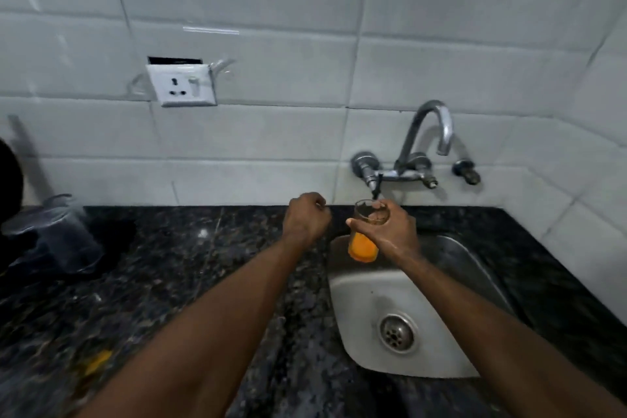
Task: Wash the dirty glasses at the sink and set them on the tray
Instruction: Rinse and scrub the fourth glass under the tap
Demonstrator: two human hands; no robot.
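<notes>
The right hand (390, 231) is wrapped around a glass (365, 234), fingers over its upper half, holding it upright above the back-left corner of the steel sink (359, 299), at about one o'clock from the centre of the view. The lower part of the glass is orange; whether that is liquid or residue is hard to say. Its rim sits just below a small dark spout (376, 187) on the wall-mounted tap (424, 146), whose curved neck rises at two o'clock; no running water can be made out. The left hand (307, 217) is curled into a loose fist with nothing in it, hovering over the dark granite counter (169, 265) just beside the glass at twelve o'clock, not touching it. The sink basin is bare around its drain (397, 332) at four o'clock, leaving open room beneath the glass; its front rim meets the counter near five o'clock. Counter stretches free to the left between the forearms and the wall. At nine o'clock a blurred transparent container (57, 234) stands on the counter, beside a dark shape cut off by the left edge; neither is identifiable. A smeared yellow patch (98, 361) at seven o'clock is too blurred to name. A white wall socket (181, 85) sits on the tiles at eleven o'clock.
</notes>
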